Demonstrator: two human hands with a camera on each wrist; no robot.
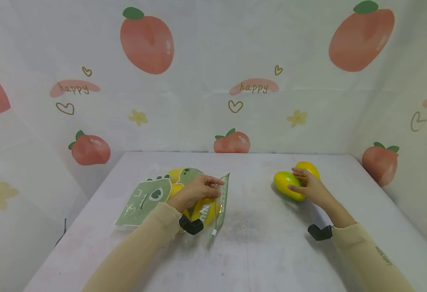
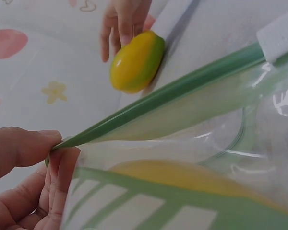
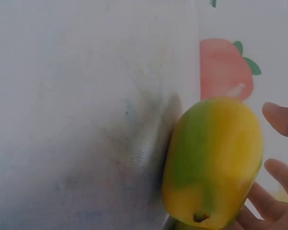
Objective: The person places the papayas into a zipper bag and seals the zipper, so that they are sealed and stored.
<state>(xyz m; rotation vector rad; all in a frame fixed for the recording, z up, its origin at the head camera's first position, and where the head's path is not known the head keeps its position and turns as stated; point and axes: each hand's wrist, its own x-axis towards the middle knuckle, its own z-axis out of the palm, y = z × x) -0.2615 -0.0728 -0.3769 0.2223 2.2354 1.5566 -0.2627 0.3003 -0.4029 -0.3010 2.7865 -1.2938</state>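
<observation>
A clear zip bag (image 1: 134, 207) with a green cartoon dinosaur print lies at the left of the table, with yellow fruit (image 1: 177, 175) inside. My left hand (image 1: 196, 188) reaches across it; in the left wrist view the thumb and fingers pinch one end of its green zip edge (image 2: 158, 100). A white slider (image 2: 278, 38) sits at the other end. To the right, my right hand (image 1: 315, 190) hovers at two mangoes, its thumb and fingers spread. The nearer yellow-green mango (image 1: 288, 184) lies left of the fingers, and the other mango (image 1: 311, 167) is partly hidden behind them.
A white table (image 1: 251, 251) extends under everything, its back edge meeting a fabric backdrop (image 1: 202, 61) printed with peaches, hearts and flowers. Black wrist cameras (image 1: 191, 225) project from both cuffs. A thin dark cord (image 1: 65, 229) shows beyond the table's left edge.
</observation>
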